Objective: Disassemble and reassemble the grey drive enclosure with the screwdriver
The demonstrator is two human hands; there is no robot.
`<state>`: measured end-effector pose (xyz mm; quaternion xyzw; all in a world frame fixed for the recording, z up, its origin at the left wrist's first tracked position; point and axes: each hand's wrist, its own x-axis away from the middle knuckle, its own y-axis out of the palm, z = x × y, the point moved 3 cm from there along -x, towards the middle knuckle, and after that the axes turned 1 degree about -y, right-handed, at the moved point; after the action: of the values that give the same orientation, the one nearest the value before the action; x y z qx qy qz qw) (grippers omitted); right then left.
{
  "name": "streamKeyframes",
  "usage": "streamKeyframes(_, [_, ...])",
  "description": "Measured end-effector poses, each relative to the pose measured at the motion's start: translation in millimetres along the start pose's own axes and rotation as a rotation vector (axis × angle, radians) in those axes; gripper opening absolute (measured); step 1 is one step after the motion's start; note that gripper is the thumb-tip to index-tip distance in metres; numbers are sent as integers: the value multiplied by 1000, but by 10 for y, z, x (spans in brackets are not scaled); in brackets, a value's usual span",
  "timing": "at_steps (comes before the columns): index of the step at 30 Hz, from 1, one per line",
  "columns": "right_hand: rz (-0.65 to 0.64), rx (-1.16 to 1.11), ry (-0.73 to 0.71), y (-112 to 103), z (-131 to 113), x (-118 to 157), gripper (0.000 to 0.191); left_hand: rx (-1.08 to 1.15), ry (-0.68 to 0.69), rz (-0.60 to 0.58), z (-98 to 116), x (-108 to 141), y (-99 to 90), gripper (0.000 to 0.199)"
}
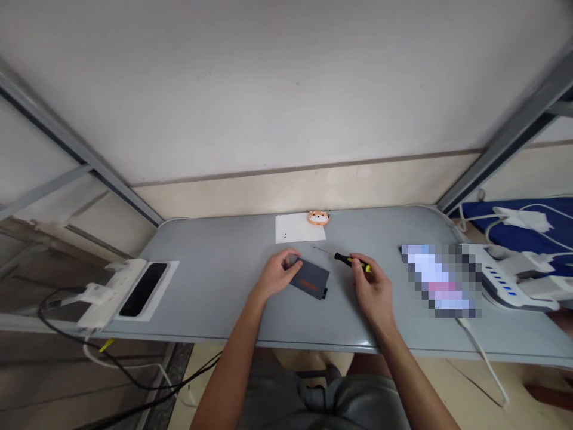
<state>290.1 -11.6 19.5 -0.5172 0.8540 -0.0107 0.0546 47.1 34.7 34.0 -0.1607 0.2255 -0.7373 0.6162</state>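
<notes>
My left hand [278,273] grips the upper left corner of a flat dark grey rectangular case [310,276], with thumb on top and fingers around the far edge. The case rests on the grey table [210,275] and has reddish-brown marking on its face and a small dark piece protruding at its right corner. In my right hand [372,289] is a black and yellow screwdriver [344,259], pinched by its handle, its thin shaft pointing left, beyond the case. White paper [293,227] lies behind, bearing a few tiny black specks, too small to identify.
An orange and white animal-faced item [318,217] sits on the paper's right corner. At left are a dark-screened phone [144,289] and a white power strip [111,292]. A pixelated device [441,280] and a charging station [504,280] with cables stand right.
</notes>
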Motion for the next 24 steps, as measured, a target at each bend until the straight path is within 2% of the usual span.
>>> streamKeyframes(4, [-28, -20, -49, -10, -61, 29, 49, -14, 12, 19, 27, 11, 12, 30])
streamKeyframes(8, [-108, -21, -122, -4, -127, 60, 41, 9, -18, 50, 24, 3, 3, 37])
streamKeyframes(15, [-252, 5, -218, 17, -195, 91, 36, -15, 53, 45, -5, -8, 38, 23])
streamKeyframes(24, [-207, -16, -158, 15, -146, 89, 40, 60, 161, 9, -39, -36, 22, 23])
